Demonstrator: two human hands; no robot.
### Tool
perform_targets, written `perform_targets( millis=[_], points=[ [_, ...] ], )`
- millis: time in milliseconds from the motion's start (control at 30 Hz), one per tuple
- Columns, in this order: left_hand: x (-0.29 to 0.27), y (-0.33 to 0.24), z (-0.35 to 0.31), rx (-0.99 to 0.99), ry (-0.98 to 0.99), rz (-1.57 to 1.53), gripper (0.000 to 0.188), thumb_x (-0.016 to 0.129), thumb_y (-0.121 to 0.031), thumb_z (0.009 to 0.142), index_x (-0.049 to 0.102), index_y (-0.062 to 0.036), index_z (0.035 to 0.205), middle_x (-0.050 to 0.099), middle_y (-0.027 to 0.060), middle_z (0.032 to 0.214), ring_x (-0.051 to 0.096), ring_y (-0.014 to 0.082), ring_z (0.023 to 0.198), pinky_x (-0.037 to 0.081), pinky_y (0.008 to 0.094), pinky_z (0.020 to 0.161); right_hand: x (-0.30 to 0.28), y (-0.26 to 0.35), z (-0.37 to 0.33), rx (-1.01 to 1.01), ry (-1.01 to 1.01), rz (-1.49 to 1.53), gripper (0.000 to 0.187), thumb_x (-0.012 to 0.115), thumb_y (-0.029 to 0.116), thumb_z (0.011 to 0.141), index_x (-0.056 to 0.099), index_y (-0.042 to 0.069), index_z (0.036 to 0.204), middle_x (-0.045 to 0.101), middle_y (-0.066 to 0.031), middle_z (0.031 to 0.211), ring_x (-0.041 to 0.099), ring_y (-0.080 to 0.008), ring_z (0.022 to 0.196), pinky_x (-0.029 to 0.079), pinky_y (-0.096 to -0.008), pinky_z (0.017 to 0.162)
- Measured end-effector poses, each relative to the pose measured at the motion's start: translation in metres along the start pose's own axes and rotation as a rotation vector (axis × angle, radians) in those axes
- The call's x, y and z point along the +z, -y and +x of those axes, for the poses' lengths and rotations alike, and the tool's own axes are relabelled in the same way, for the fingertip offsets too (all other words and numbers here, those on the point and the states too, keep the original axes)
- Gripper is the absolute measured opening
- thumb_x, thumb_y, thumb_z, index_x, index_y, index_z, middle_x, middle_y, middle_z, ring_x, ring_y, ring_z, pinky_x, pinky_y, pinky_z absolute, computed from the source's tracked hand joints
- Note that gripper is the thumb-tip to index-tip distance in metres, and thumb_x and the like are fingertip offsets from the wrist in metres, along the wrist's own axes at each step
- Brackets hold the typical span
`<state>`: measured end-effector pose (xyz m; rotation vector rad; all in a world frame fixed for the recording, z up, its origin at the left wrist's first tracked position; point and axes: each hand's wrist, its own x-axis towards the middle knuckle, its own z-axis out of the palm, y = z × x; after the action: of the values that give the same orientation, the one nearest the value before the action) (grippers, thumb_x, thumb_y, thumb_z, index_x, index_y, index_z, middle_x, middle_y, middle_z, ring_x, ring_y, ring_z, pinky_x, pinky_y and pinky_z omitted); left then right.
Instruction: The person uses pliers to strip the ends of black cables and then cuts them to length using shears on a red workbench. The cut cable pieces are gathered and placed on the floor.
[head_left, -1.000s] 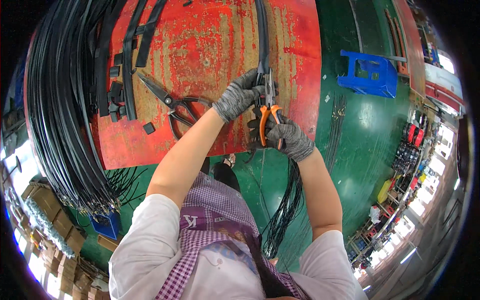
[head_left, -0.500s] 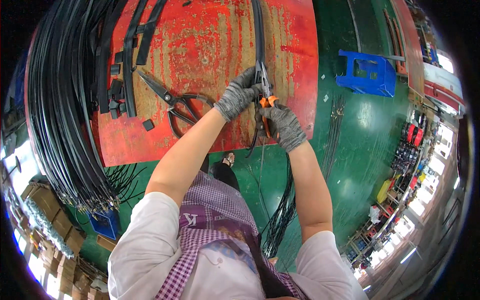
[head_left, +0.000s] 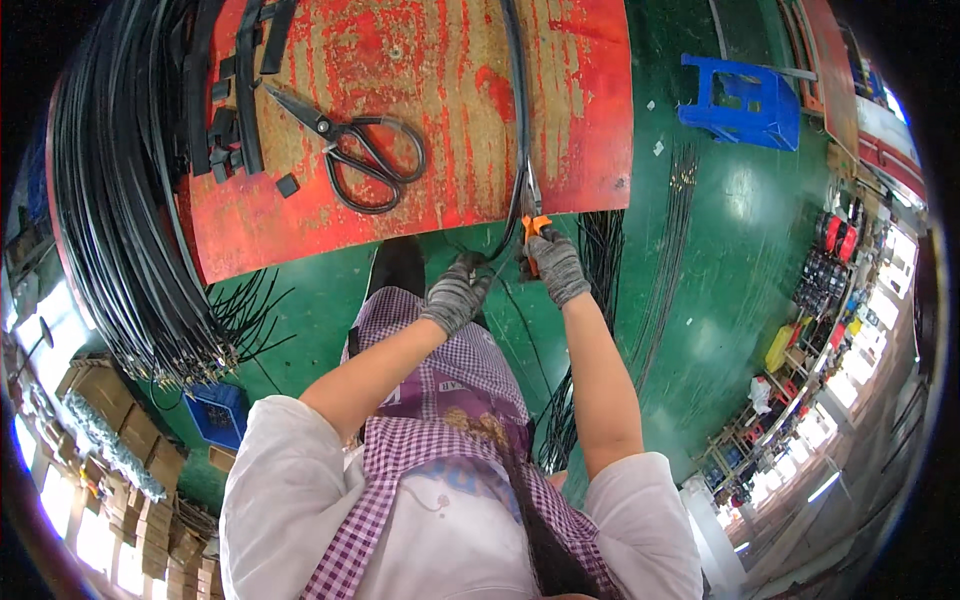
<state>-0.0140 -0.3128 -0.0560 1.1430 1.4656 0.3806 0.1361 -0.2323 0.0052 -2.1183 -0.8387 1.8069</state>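
Note:
My left hand, in a grey knitted glove, is closed on the lower end of a black cable just off the table's front edge. The cable runs down over the tabletop and bends left into that hand. My right hand, gloved too, grips long-nose pliers by their orange handles. Their metal jaws point away from me and lie against the cable at the table edge. Whether the jaws pinch it I cannot tell. Large black-handled scissors lie on the red, worn table, left of the cable.
Long black cables hang in a thick bundle at the left. Black strips and small cut pieces lie near them. A blue plastic stool stands on the green floor at right, with thin cables nearby. A blue crate sits lower left.
Both hands have come nearer to me, to the table's front edge. My left hand has moved from beside the plier jaws down along the cable. The view has shifted, so the table appears higher.

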Motion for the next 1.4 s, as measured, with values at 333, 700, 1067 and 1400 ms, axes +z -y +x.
perform_targets(
  millis=[333, 700, 1067, 1400],
  points=[
    [0.014, -0.024, 0.031, 0.056, 0.101, 0.257, 0.060, 0.055, -0.036, 0.067, 0.036, -0.0091, 0.117, 0.039, 0.0151, 0.118, 0.039, 0.0282, 0.107, 0.034, 0.0336, 0.087, -0.004, -0.002, 0.024, -0.508, -0.188, -1.020, 0.011, 0.047, 0.013, 0.068, 0.053, 0.004, 0.064, 0.054, -0.0131, 0.059, 0.055, -0.0266, 0.054, 0.042, -0.0350, 0.047],
    [0.059, 0.001, 0.025, -0.011, 0.301, -0.365, 0.026, 0.054, -0.021, 0.075, 0.051, -0.0030, 0.094, 0.054, 0.0063, 0.072, 0.048, 0.0140, 0.064, 0.041, 0.0283, 0.062, -0.030, -0.087, 0.036, -0.407, -0.122, -0.480, 0.024, 0.045, 0.022, 0.073, 0.054, 0.001, 0.071, 0.052, -0.0126, 0.057, 0.052, -0.0239, 0.055, 0.040, -0.0338, 0.051],
    [0.051, -0.006, 0.036, 0.045, 0.165, -0.575, 0.016, 0.051, -0.016, 0.078, 0.052, -0.0029, 0.086, 0.053, 0.0035, 0.067, 0.048, 0.0113, 0.057, 0.042, 0.0276, 0.053, -0.007, -0.027, 0.016, -0.411, -0.174, -0.950, 0.025, 0.041, 0.022, 0.073, 0.056, 0.003, 0.074, 0.056, -0.0201, 0.072, 0.054, -0.0333, 0.070, 0.043, -0.0385, 0.062],
    [0.138, 0.044, -0.017, -0.130, 0.432, -0.757, 0.019, 0.046, -0.022, 0.079, 0.057, -0.0061, 0.081, 0.056, 0.0035, 0.071, 0.053, 0.0149, 0.059, 0.045, 0.0293, 0.057, -0.007, -0.069, 0.082, -0.674, -0.024, -0.415, 0.026, 0.043, 0.026, 0.073, 0.050, 0.006, 0.058, 0.047, -0.0073, 0.046, 0.046, -0.0204, 0.037, 0.036, -0.0337, 0.035]
  ],
)
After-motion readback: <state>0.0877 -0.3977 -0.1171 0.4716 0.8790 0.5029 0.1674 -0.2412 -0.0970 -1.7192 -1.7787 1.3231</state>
